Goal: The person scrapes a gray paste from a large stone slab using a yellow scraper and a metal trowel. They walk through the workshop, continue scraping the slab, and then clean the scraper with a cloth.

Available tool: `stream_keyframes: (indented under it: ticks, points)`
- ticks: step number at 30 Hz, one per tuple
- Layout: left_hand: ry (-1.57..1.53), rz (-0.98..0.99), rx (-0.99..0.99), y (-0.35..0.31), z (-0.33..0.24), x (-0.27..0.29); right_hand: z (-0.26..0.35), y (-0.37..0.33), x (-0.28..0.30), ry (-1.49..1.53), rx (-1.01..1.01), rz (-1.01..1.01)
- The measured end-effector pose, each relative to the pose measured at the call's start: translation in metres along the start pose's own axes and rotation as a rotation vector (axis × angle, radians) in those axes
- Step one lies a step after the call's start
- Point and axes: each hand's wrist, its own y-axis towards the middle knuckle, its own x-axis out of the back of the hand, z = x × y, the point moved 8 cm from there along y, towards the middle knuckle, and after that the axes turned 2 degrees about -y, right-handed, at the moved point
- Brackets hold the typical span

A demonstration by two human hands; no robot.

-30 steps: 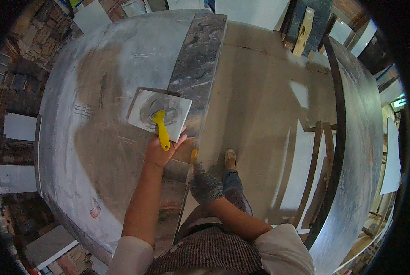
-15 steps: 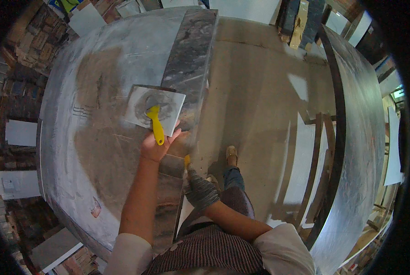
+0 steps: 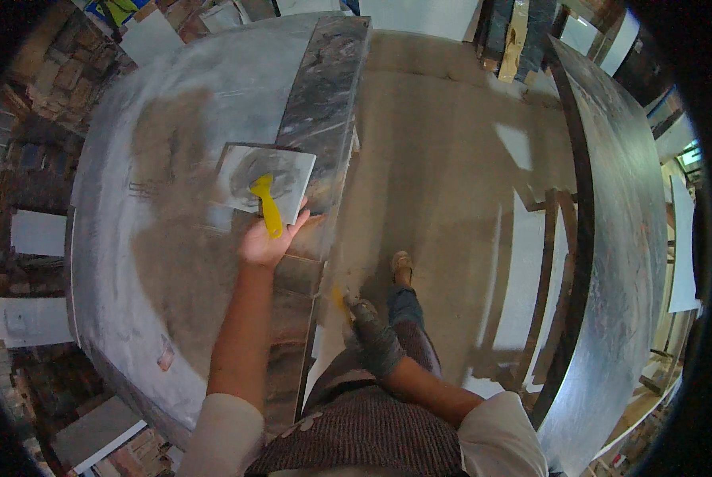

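Observation:
My bare left hand [image 3: 267, 241] grips the near edge of a square white tile [image 3: 302, 165], its fingers partly hidden beneath. Grey paste [image 3: 241, 172] is smeared across the tile's middle. A putty knife with a yellow handle [image 3: 270, 213] lies on top, blade in the paste and handle over my palm. My right hand [image 3: 372, 334], in a dark grey glove, is closed on a small yellow scraper [image 3: 341, 302], blurred by motion, just off the table's right edge. Under the tile and along that edge runs a dark veined stone strip [image 3: 324, 87].
The big grey slab table [image 3: 101, 262] fills the left side. To the right, across a brown floor [image 3: 443, 143], another polished slab [image 3: 622, 238] rests on a frame. Stacked stone offcuts [image 3: 62, 71] and white panels [image 3: 38, 233] line the far left.
My right hand has moved right and slightly down, carrying the yellow scraper off the strip's edge. My left hand and the tile have shifted slightly up and left in the picture.

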Motion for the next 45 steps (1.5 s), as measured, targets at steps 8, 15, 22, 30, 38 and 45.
stream_keyframes:
  ticks: [8, 15, 22, 30, 38, 45]
  points:
    - [0.237, -0.117, -0.053, 0.003, 0.003, 0.0, -0.109, 0.061, -0.007, 0.609, -0.25, 0.111]
    - [0.108, -0.2, -0.026, 0.003, 0.003, 0.005, -0.029, 0.157, 0.058, -0.224, 0.071, 0.391]
    - [0.05, -0.14, -0.01, 0.003, 0.004, 0.005, -0.011, 0.19, 0.034, -0.38, 0.315, 0.579]
    - [-0.043, -0.153, 0.021, 0.004, 0.005, 0.006, -0.003, 0.208, 0.026, -0.563, 0.345, 0.553]
    - [-0.076, -0.27, 0.025, 0.003, 0.005, 0.015, 0.002, 0.196, 0.005, -0.779, 0.238, 0.759]
    - [-0.083, -0.223, 0.026, 0.005, 0.006, 0.007, -0.012, 0.21, 0.018, -0.717, 0.279, 0.565]
